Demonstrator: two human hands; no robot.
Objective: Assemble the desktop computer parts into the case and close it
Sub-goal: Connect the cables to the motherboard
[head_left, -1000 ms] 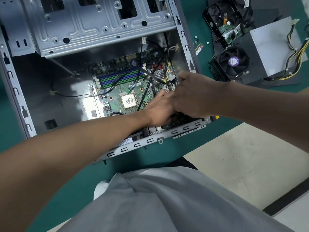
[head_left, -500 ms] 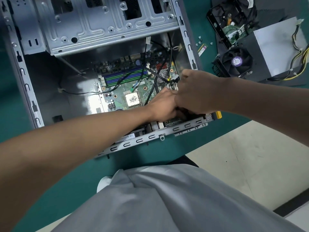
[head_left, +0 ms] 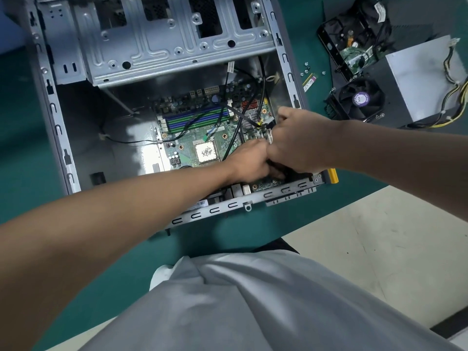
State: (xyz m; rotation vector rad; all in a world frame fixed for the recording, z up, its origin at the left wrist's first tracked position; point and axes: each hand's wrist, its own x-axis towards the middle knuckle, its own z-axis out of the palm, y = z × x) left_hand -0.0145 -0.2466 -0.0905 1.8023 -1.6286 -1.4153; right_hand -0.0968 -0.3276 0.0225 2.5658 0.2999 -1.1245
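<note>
Far left, at 9 o'clock: open case (head_left: 63, 148), flat on the green surface (head_left: 25, 148), side off. Inside, toward the middle: green board (head_left: 187, 148), with a bare square chip (head_left: 205, 152) and no fan on it yet.

Next, left grip (head_left: 249, 162), a bare hand, just at 3 o'clock from the chip, low over the near right corner of the board. Fingers bent down onto something dark (head_left: 279, 171). Cannot tell whether pinching or only pressing.

Touching it at 3 o'clock, right grip (head_left: 301, 143), curled like a fist, fingers hidden from here. Holding what, if anything? Cannot tell. Looks like a small job with a plug or a card in that corner, both grips on one spot. Seems to run from 9 to 3 o'clock, that dark thing, along the near rail (head_left: 228, 205) of the case, but mostly hidden.

Further right, outside the case, small screws (head_left: 306, 69) on the surface. Then, at 2 o'clock from the right grip and near it, the black cooler fan (head_left: 359, 100). At 12 o'clock from the fan, a drive (head_left: 354, 50). At 3 o'clock, a grey power box (head_left: 417, 79) with yellow wires.

Probably the fan next, for the chip. Closer to the right grip, so an easy reach for that one. Then a carry toward 9 o'clock, over the busy corner, down onto the chip. Black wires (head_left: 234, 138) right beside the chip: easy to trap under the fan.
</note>
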